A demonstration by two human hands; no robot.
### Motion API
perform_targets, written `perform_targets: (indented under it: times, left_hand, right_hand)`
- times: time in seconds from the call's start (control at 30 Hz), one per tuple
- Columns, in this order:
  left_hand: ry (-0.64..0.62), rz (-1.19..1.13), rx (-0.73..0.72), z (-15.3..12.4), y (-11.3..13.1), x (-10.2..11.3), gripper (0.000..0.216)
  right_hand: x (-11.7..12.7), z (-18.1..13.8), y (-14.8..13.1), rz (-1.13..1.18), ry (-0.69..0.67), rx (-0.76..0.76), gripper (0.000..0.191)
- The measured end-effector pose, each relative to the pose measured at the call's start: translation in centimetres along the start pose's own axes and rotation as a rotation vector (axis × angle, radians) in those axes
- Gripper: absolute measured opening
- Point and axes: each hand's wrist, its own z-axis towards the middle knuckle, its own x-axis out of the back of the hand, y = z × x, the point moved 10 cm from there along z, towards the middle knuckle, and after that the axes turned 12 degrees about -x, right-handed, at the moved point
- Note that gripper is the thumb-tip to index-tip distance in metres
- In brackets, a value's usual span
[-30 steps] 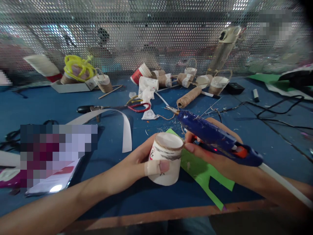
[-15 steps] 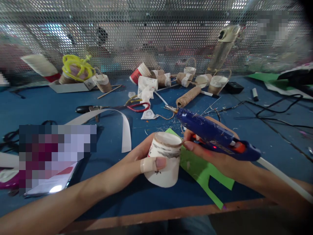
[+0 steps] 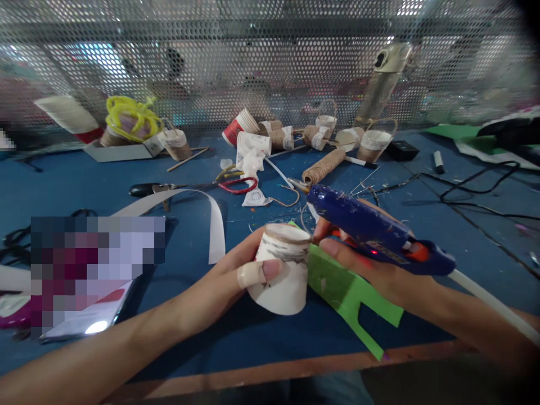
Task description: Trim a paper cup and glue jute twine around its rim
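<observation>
My left hand [image 3: 240,270], a bandage round its thumb, is closed on a white paper cup [image 3: 280,287] with grey brush-like markings. Brown twine [image 3: 291,233] runs round the cup's rim. In my right hand [image 3: 358,261] is a blue hot glue gun [image 3: 371,225] with a lit red light. Its metal nozzle points left and away, above and beyond the cup, apart from it. A white glue stick [image 3: 493,301] sticks out of its back end. The right thumb and a finger are close to the rim, where a strand of twine seems pinched.
Green paper [image 3: 350,298] lies beside the cup. Beyond are red-handled scissors [image 3: 238,184], a twine roll [image 3: 324,166], small twine-wrapped cups [image 3: 375,146] and a tall bottle [image 3: 382,84]. A white paper strip [image 3: 217,230] curls at left; a black cable [image 3: 464,197] crosses the right.
The cup has tipped slightly and shifted a little up and left in my left hand. The glue gun has moved slightly right, still in my right hand.
</observation>
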Motion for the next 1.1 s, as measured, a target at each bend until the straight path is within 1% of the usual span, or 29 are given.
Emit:
perform_targets:
  times: [0.1, 0.17, 0.33, 0.4, 0.43, 0.47, 0.53, 0.6, 0.63, 0.7, 0.73, 0.8, 0.97, 1.1]
  left_hand:
    - [0.096, -0.036, -0.043, 0.3, 0.4, 0.7, 0.043]
    - [0.112, -0.046, -0.063, 0.5, 0.6, 0.7, 0.041]
    - [0.083, -0.080, -0.059, 0.7, 0.6, 0.5, 0.039]
    - [0.077, -0.091, -0.053, 0.6, 0.5, 0.4, 0.040]
    - [0.084, -0.097, -0.045, 0.5, 0.5, 0.5, 0.041]
    - [0.094, -0.103, -0.036, 0.4, 0.4, 0.5, 0.042]
    - [0.101, -0.112, -0.022, 0.4, 0.3, 0.5, 0.044]
    - [0.089, -0.117, -0.022, 0.4, 0.3, 0.4, 0.044]
    - [0.079, -0.121, -0.026, 0.4, 0.3, 0.3, 0.043]
    - [0.065, -0.133, -0.038, 0.5, 0.4, 0.1, 0.040]
    - [0.063, -0.140, -0.044, 0.5, 0.4, 0.1, 0.040]
    - [0.070, -0.150, -0.039, 0.5, 0.4, 0.2, 0.039]
    - [0.098, -0.159, -0.010, 0.4, 0.1, 0.6, 0.041]
    - [0.069, -0.137, -0.015, 0.3, 0.0, 0.3, 0.052]
  right_hand:
    - [-0.2, -0.1, 0.4, 0.040, -0.041, -0.037, 0.006]
    - [-0.2, -0.2, 0.3, 0.069, -0.049, -0.007, 0.004]
    - [-0.2, 0.0, -0.3, 0.116, -0.060, 0.114, 0.016]
    - [-0.2, 0.1, -0.3, 0.123, -0.065, 0.114, 0.018]
    - [-0.5, 0.2, -0.1, 0.114, -0.089, 0.099, 0.017]
    - [-0.3, 0.2, -0.1, 0.129, -0.075, 0.105, 0.018]
    - [-0.5, 0.3, 0.2, 0.121, -0.103, 0.092, 0.018]
    - [-0.1, 0.5, 0.4, 0.165, -0.072, 0.096, 0.018]
    - [-0.6, 0.5, 0.6, 0.145, -0.111, 0.087, 0.017]
    - [-0.3, 0.5, 0.2, 0.169, -0.096, 0.127, 0.018]
    - [-0.6, 0.5, 0.3, 0.145, -0.115, 0.107, 0.016]
    - [-0.6, 0.5, 0.2, 0.130, -0.109, 0.081, 0.017]
    - [-0.6, 0.2, 0.3, 0.187, -0.105, 0.002, 0.015]
    - [-0.8, 0.1, 0.9, 0.206, -0.135, -0.007, 0.011]
